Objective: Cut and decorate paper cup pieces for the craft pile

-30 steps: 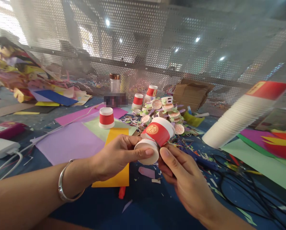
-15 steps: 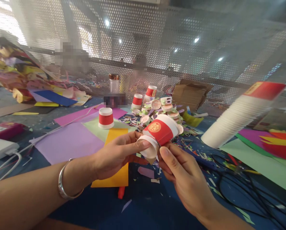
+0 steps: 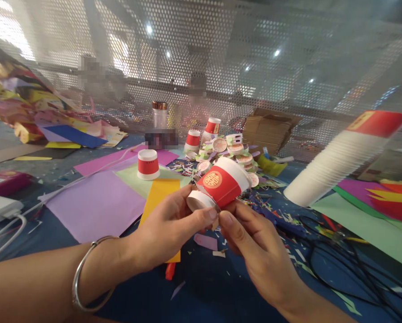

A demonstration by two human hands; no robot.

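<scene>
Between my two hands is a red and white paper cup [image 3: 220, 184] with a round gold emblem, tilted on its side. Its white end [image 3: 201, 200] is partly split from the red wall along a ragged line. My left hand [image 3: 177, 215] grips that white end, thumb on its near edge. My right hand [image 3: 251, 233] pinches the cup at the torn edge, its thumb close to my left thumb. Behind the cup lies a pile of cut round cup pieces [image 3: 235, 149]. Another paper cup [image 3: 148, 165] stands upside down to the left.
A leaning stack of paper cups [image 3: 335, 157] stands at right, above black cables [image 3: 335, 273]. Coloured paper sheets [image 3: 96, 206] and scraps cover the blue table [image 3: 221, 296]. A white charger [image 3: 2, 208] lies left. Behind are a jar [image 3: 159, 116], folded cardboard [image 3: 270, 130] and a perforated metal screen [image 3: 204, 45].
My left thumb has shifted down and right along the white end, nearer my right thumb. The cup has turned slightly, and its white end now faces more to the left.
</scene>
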